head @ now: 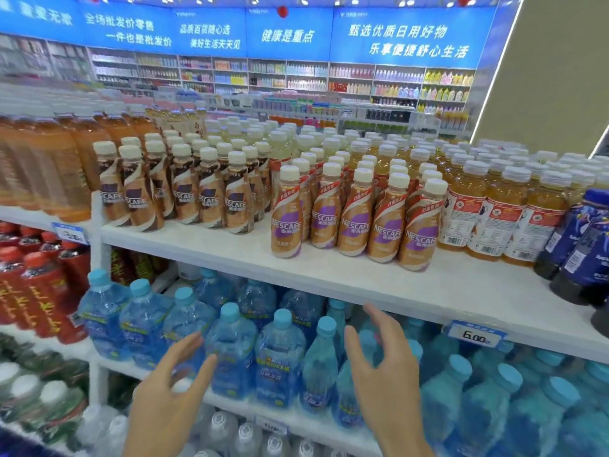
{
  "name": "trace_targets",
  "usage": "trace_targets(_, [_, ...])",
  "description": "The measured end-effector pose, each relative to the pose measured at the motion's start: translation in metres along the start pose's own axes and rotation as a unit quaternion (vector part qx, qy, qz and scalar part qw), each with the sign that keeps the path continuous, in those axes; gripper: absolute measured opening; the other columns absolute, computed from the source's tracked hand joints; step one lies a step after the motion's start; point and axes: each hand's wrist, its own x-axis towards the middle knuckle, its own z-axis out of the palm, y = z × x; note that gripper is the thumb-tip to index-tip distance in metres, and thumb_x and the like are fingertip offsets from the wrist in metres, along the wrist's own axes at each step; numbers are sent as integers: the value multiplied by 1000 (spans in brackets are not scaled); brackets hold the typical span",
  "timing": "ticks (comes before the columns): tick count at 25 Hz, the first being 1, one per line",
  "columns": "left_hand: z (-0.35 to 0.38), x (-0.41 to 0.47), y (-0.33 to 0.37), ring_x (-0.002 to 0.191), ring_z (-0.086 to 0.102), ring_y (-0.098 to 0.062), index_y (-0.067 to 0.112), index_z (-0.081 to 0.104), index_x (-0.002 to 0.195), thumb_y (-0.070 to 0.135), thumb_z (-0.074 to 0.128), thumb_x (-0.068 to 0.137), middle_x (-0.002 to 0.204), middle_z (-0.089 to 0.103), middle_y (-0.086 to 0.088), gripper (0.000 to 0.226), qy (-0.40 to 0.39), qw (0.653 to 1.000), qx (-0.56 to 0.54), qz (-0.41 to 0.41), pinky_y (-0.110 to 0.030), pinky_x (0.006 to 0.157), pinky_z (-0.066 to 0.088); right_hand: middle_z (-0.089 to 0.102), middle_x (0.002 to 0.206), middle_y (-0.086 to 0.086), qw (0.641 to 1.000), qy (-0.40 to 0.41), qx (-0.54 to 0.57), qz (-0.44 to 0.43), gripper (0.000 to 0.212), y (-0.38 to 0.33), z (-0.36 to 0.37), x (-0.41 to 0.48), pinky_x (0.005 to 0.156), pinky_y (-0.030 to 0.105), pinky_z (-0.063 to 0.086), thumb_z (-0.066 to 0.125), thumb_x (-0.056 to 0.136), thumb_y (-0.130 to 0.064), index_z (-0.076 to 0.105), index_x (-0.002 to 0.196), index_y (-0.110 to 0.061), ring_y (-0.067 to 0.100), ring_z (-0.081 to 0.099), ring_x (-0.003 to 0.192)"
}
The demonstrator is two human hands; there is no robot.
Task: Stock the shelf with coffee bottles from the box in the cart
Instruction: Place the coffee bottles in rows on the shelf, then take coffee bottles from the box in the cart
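Note:
On the white top shelf stand two groups of Nescafe coffee bottles with cream caps. The dark-labelled group is at the left, the purple-labelled group to its right, with a strip of bare shelf in front of them. My left hand and my right hand are both raised below the shelf edge, in front of the blue water bottles. Their fingers are spread and hold nothing. The box and the cart are out of view.
Orange tea bottles and dark blue bottles fill the shelf's right side. Blue water bottles crowd the shelf below, red bottles the left bay. A price tag reads 6.00. Aisles of stocked shelves lie behind.

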Motion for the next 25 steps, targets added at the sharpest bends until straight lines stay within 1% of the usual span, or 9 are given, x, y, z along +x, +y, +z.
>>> trace_targets(5, [-90,-52,-77,90,66,12,51,70,100,41,80,77,100,75,26,27,87,988,-4,-124,-1,78,49,61,131,-20,989,-145,8,-3,36,-13,103,-80,106,31,44,72,90,-33,62,123,-43,4,56,124])
trace_targets(6, [-114,-62,-92,89,67,7,56,68,98,38,80,80,100,75,25,28,103,983,11,-150,-3,78,49,61,132,-19,983,-185,10,5,36,-17,129,-95,106,29,43,72,90,-33,62,123,-42,5,56,124])
trace_targets(8, [-167,-81,-122,93,69,-3,58,65,99,36,80,84,105,75,23,30,133,971,35,-196,-20,88,53,60,134,-15,964,-266,4,30,39,-27,184,-127,106,25,40,70,91,-39,61,128,-37,9,54,127])
trace_targets(11, [-246,-117,-169,109,68,-9,41,67,114,39,78,86,116,74,12,31,165,952,25,-257,-38,102,52,56,137,-14,917,-395,-16,57,52,-38,265,-182,92,11,39,62,89,-55,57,135,-33,6,52,122])
trace_targets(14, [-309,-153,-211,92,72,2,26,70,111,17,79,87,101,79,0,27,231,929,-1,-288,-18,84,56,54,141,-7,862,-500,-62,59,56,-41,332,-233,94,8,36,58,92,-52,47,143,-30,10,52,127])
trace_targets(15, [-329,-166,-225,92,72,0,23,70,112,16,79,87,99,78,-1,28,253,916,-14,-313,-18,84,56,53,144,-4,843,-527,-86,62,59,-43,355,-252,97,12,36,55,93,-51,44,146,-27,13,50,132])
trace_targets(18, [-376,-196,-254,109,69,-17,34,67,108,31,78,88,112,74,-2,24,277,881,-18,-383,-38,102,52,47,150,-4,793,-590,-133,76,58,-60,404,-296,103,17,32,52,98,-47,37,151,-28,14,44,139])
trace_targets(23, [-424,-219,-276,111,63,-13,35,70,110,40,73,90,112,73,3,21,318,845,19,-430,-31,97,49,65,126,3,782,-605,-117,90,34,-97,466,-357,87,17,37,75,90,-28,68,123,-21,15,58,112])
trace_targets(25, [-437,-215,-289,109,64,-14,39,70,104,38,73,91,110,74,5,14,328,836,18,-440,-31,95,50,67,122,-2,757,-634,-136,81,35,-105,497,-368,96,21,42,73,91,-33,67,124,-25,13,62,112])
